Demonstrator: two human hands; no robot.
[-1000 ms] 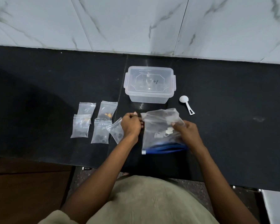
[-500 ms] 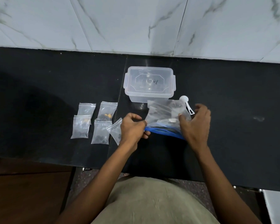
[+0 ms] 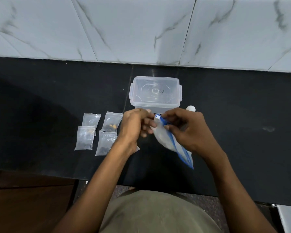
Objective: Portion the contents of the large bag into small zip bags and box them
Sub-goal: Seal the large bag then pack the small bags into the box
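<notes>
Both hands, left hand (image 3: pixel 135 126) and right hand (image 3: pixel 186 130), are now lifting the large bag (image 3: pixel 168 140) off the bench, grip pinching its zip end; opening is probably starting.

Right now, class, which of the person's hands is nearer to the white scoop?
The right hand. The white scoop peeks out just behind its knuckles, beside the clear box. The left hand sits farther left, across the large bag both hands grip.
</notes>
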